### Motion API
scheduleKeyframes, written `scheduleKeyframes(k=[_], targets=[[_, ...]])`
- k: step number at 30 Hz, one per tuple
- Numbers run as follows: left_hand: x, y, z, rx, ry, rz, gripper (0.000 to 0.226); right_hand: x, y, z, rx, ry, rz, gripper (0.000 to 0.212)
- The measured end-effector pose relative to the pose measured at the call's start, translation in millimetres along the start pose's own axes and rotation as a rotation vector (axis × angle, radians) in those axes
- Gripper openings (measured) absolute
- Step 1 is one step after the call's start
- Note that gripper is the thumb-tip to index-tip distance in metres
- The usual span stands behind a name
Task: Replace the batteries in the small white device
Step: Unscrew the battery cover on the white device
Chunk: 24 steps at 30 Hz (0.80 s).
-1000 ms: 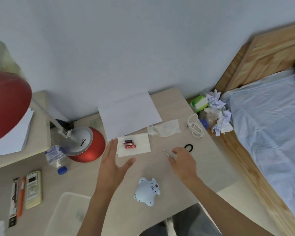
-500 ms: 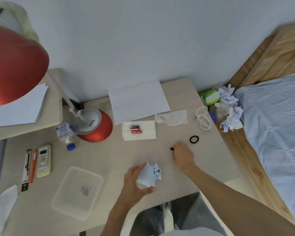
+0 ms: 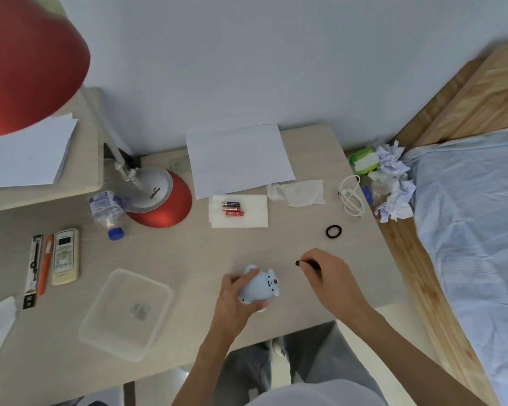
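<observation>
Small white device (image 3: 260, 287), one, bear-shaped, sits at the near part of the desk (image 3: 188, 259); whether it rests on the surface cannot be told. Left hand (image 3: 232, 300) grips it from the left, fingers and thumb curled round its body. Right hand (image 3: 332, 273), just beside the device and apart from it, pinches one slim dark tool (image 3: 302, 262), its end pointing left. Batteries (image 3: 233, 208), red-labelled, at least two, exact count unclear, lie side by side on one white tissue (image 3: 252, 218) farther back. Also on the desk: one clear plastic container (image 3: 126, 315), one remote control (image 3: 66, 256), one black hair tie (image 3: 333, 231), one coiled white cable (image 3: 351, 197), one red desk lamp (image 3: 162, 200).
</observation>
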<state>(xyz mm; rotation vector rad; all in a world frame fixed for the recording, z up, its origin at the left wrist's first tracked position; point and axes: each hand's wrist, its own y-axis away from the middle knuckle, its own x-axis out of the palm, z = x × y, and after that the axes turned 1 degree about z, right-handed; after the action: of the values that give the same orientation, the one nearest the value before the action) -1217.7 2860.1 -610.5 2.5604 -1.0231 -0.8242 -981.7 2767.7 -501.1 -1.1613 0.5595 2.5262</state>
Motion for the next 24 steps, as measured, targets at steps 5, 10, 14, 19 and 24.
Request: scheduleKeyframes(k=[5, 10, 14, 19, 24], targets=[[-2, -2, -4, -0.007, 0.023, 0.004, 0.077, 3, 17, 15, -0.054, 0.056, 0.012, 0.004], [-4, -5, -8, -0.023, 0.035, 0.022, 0.077, 21, 19, 16, -0.071, 0.118, 0.067, 0.006], [-5, -7, -5, -0.029, 0.050, 0.031, 0.079, 31, 14, 16, -0.048, 0.142, 0.072, 0.006], [-4, -9, -3, -0.025, 0.063, 0.036, 0.081, 36, 12, 17, -0.020, 0.148, 0.081, 0.008], [-2, -9, 0, -0.023, 0.065, 0.028, 0.082, 36, 11, 17, -0.045, 0.182, 0.140, 0.009]])
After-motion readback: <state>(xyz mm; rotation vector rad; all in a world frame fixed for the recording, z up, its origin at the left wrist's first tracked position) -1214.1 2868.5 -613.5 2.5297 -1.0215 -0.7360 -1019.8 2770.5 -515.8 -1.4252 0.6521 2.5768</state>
